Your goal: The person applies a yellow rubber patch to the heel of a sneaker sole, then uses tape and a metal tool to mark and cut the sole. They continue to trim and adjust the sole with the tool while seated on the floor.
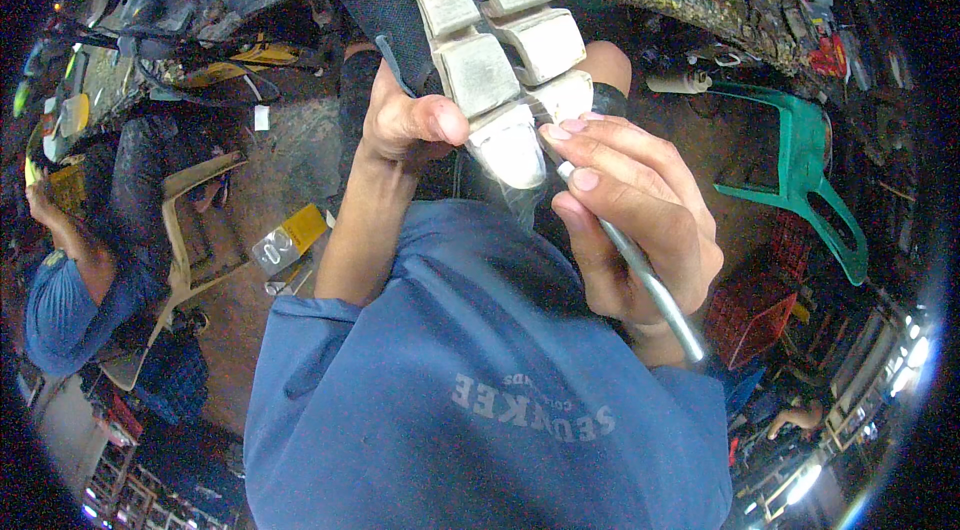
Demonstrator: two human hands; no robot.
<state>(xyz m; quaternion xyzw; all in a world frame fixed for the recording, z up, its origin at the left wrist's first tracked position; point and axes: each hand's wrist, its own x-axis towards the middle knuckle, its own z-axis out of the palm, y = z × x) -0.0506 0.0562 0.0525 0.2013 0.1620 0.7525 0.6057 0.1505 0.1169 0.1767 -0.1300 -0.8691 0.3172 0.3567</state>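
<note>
One pale segmented piece (482, 72) reaches between left hand (404, 122), clamping it, and right hand (655, 215), gripping a rod (648, 279).

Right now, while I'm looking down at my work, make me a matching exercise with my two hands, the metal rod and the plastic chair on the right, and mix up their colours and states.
Column one:
1. Left hand
2. Right hand
3. Metal rod
4. Plastic chair

Column two:
A. Green
B. Thumb against the pale blocky piece
C. Silver-grey, slanting down to the right
D. Gripping a slim tool between thumb and fingers

Right pairs: 1-B, 2-D, 3-C, 4-A.
</note>
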